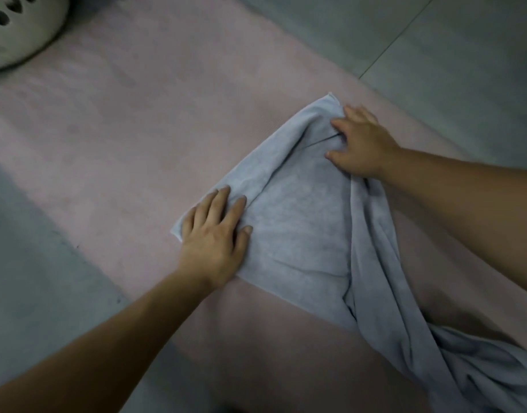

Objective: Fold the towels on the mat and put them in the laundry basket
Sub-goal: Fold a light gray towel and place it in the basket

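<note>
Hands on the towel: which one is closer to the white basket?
The left hand, flat on the towel's near-left corner, on the laundry basket's side of the mat. The right hand presses the far corner, farther from it.

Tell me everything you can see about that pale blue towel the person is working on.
The towel is pale grey-blue, soft and slightly fuzzy like terry or microfibre, with a thin stitched hem. Its far part lies spread flat on the pink mat, though creased. The near part is bunched and trails toward the lower right edge of the view. The left hand presses flat on one corner; the right hand rests on the rumpled far edge. It is not yet folded.
</note>
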Demonstrator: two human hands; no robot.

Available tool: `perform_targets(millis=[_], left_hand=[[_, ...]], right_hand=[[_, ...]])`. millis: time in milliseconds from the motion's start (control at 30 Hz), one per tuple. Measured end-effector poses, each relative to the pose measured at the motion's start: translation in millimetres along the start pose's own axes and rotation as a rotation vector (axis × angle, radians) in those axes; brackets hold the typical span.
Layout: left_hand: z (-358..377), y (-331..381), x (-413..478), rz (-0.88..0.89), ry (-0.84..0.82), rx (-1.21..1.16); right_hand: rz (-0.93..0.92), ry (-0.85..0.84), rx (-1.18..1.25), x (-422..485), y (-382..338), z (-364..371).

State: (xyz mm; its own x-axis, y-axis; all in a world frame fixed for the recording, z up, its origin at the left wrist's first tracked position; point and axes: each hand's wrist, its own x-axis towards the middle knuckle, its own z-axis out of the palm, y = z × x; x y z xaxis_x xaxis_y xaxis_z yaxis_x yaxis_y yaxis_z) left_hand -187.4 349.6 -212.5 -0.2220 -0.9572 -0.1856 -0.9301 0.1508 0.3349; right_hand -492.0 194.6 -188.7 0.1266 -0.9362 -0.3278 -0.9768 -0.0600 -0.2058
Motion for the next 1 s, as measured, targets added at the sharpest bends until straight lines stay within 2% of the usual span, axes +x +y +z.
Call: perform_targets(millis=[67,133,233,333,400,433,500,533,567,633,700,733,767,800,833,867,933,1000], left_hand=[[-2,4,-2,-0.006,0.010,0.014],[-7,16,-1,0.017,0.041,-0.015],[-15,46,8,0.233,0.040,-0.106],[-12,94,16,0.479,-0.129,-0.225],[-10,131,23,0.422,-0.300,-0.224],[-7,145,28,0.317,-0.372,-0.201],[-2,167,36,0.091,-0.480,-0.265],[-1,174,37,0.015,-0.501,-0.336],[1,180,34,0.015,-0.484,-0.335],[6,194,23,0.238,-0.319,-0.123],[11,206,14,0.630,-0.139,-0.051],[13,212,12,0.823,-0.164,-0.075],[16,218,12,0.940,-0.293,-0.109],[19,225,10,0.969,-0.461,-0.144],[20,232,7,0.941,-0.601,-0.129],[22,239,5,0.919,-0.668,-0.109],[23,248,5,0.843,-0.700,-0.129],[14,253,14,0.685,-0.736,-0.279]], right_hand=[[-0.004,0.180,0.045,-23,-2,0],[0.045,0.289,0.177,-58,-5,8],[0.259,0.270,0.391,-116,1,24],[0.448,0.206,0.454,-185,15,35],[0.507,0.114,0.554,-228,15,35],[0.500,0.037,0.562,-248,12,35],[0.427,-0.094,0.486,-284,4,36],[0.387,-0.105,0.415,-298,1,38],[0.354,-0.074,0.335,-312,1,40],[0.330,-0.002,0.224,-332,12,43],[0.337,-0.072,0.149,-340,30,47],[0.322,-0.106,0.147,-343,40,52],[0.314,-0.113,0.175,-345,46,55],[0.308,-0.108,0.231,-346,50,58],[0.305,-0.087,0.293,-347,53,59],[0.285,-0.047,0.360,-348,55,59],[0.245,0.033,0.510,-350,57,52],[0.212,0.121,0.615,-350,62,38]])
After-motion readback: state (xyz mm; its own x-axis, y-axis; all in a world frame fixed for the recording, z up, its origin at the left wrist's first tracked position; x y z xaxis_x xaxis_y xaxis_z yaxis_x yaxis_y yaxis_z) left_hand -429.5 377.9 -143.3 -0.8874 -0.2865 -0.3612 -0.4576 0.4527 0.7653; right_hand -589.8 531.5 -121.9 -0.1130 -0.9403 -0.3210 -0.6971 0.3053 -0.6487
